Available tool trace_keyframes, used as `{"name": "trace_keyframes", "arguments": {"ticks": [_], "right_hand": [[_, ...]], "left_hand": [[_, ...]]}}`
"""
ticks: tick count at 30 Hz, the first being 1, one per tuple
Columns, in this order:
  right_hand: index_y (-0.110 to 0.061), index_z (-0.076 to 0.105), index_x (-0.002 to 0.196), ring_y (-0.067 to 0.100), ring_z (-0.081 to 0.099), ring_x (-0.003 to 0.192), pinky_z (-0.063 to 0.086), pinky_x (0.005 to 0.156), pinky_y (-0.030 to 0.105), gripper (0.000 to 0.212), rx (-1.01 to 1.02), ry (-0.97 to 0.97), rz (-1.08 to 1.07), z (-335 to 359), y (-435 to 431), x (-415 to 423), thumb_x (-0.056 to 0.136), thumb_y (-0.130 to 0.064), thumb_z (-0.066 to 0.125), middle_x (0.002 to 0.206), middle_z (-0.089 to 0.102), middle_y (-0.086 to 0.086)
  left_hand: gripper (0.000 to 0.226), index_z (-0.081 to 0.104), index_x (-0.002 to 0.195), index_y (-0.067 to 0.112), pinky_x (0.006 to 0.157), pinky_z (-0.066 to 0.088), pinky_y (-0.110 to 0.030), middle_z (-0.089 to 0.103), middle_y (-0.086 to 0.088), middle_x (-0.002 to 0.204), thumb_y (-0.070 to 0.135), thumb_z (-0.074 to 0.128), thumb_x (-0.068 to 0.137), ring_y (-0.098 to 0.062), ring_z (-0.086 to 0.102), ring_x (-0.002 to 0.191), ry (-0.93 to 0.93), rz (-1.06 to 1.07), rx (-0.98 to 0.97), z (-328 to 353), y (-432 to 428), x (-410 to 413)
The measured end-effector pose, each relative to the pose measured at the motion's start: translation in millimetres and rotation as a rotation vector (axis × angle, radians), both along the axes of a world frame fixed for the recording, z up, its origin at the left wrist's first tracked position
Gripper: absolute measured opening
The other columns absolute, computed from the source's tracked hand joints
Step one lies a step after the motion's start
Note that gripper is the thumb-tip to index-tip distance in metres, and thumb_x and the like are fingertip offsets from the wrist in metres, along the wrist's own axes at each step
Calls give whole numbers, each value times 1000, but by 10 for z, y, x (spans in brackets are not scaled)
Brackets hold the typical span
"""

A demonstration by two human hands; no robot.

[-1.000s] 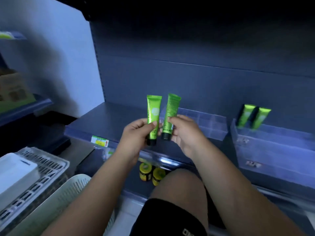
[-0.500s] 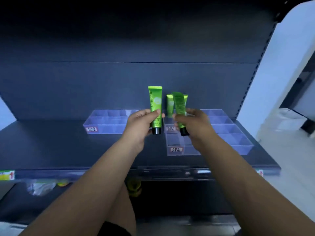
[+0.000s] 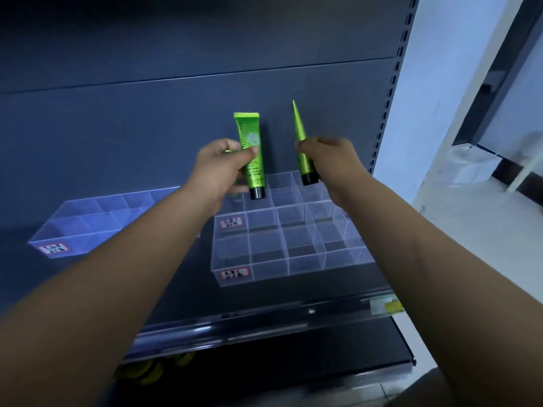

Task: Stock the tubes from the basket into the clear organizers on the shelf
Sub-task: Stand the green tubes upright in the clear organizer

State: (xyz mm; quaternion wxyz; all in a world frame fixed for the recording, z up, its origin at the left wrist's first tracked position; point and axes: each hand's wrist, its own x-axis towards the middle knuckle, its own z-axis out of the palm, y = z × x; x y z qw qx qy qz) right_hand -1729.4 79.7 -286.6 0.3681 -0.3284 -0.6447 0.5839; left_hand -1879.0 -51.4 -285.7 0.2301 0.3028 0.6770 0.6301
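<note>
left hand [image 3: 219, 168] grips labelled tube [image 3: 248, 133] | right hand [image 3: 335, 160] grips edge-on tube [image 3: 300, 130]

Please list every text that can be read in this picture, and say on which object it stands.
"hamomil": along the left-hand tube; its ends are unclear.
"ORA": near that tube's black cap, partly hidden.
Red-and-white labels on the clear organizers: blurred.
Yellow shelf tag: blurred.
Right-hand tube: seen edge-on, no text shows.
</note>
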Motion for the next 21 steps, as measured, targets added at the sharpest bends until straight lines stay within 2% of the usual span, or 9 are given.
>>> {"name": "trace_keyframes", "arguments": {"ticks": [3, 6, 9, 11, 13, 15, 17, 19, 21], "right_hand": [[11, 66, 102, 22, 55, 78, 54, 85, 44, 44, -23, 47, 17, 5, 280, -56, 81, -28, 68, 82, 58, 11], [-3, 66, 94, 25, 63, 76, 48, 72, 39, 16, -7, 97, 39, 28, 421, -93, 92, -14, 55, 86, 72, 24], [-9, 66, 84, 28, 62, 74, 46, 68, 41, 13, 20, 132, 51, 4, 594, -147, 92, -11, 56, 83, 72, 26], [-12, 66, 82, 31, 66, 78, 54, 71, 47, 13, 46, 131, 68, -39, 723, -162, 94, -13, 65, 75, 72, 16], [-10, 67, 88, 30, 70, 81, 60, 79, 48, 11, 65, 121, 95, -75, 827, -138, 96, -16, 68, 80, 73, 16], [-6, 65, 89, 27, 71, 76, 61, 78, 46, 13, 70, 120, 93, -94, 915, -135, 95, -15, 70, 84, 71, 22], [-5, 61, 84, 28, 68, 70, 61, 75, 50, 20, 64, 118, 61, -100, 980, -164, 91, -18, 75, 79, 62, 22], [-8, 61, 84, 27, 59, 67, 57, 66, 51, 27, 87, 109, 39, -106, 1026, -202, 82, -26, 81, 76, 52, 16], [-7, 59, 80, 23, 44, 66, 42, 61, 38, 32, 122, 101, 37, -104, 1054, -243, 77, -30, 80, 74, 44, 12]], "left_hand": [[24, 56, 89, 19, 63, 62, -34, 61, -3, 91, 22, 80, 87, -17, 64, 83, 92, 2, -28, 51, 262, -22], [27, 57, 98, 25, 67, 63, -36, 63, -3, 94, 11, 77, 88, -16, 65, 81, 159, -31, -47, 134, 503, -16], [23, 58, 101, 26, 67, 65, -40, 70, -7, 99, 14, 74, 90, -28, 72, 83, 192, -46, -28, 198, 710, -16], [17, 59, 102, 23, 73, 65, -45, 72, -7, 99, 19, 73, 92, -33, 76, 85, 201, -54, -26, 230, 822, -42], [18, 62, 106, 18, 73, 65, -44, 71, -9, 100, 20, 74, 92, -32, 76, 85, 227, -88, -52, 252, 915, -72], [22, 64, 106, 10, 72, 65, -42, 67, -12, 96, 17, 77, 89, -28, 74, 84, 284, -105, -90, 279, 992, -118], [23, 64, 103, 7, 71, 65, -40, 62, -15, 93, 13, 79, 87, -25, 70, 83, 356, -99, -129, 318, 1057, -151], [24, 62, 99, 13, 71, 65, -41, 62, -14, 95, 8, 80, 84, -24, 69, 83, 431, -95, -141, 356, 1112, -155], [25, 63, 99, 16, 74, 65, -42, 61, -10, 96, 7, 80, 84, -22, 67, 83, 510, -100, -152, 382, 1165, -169]]}}
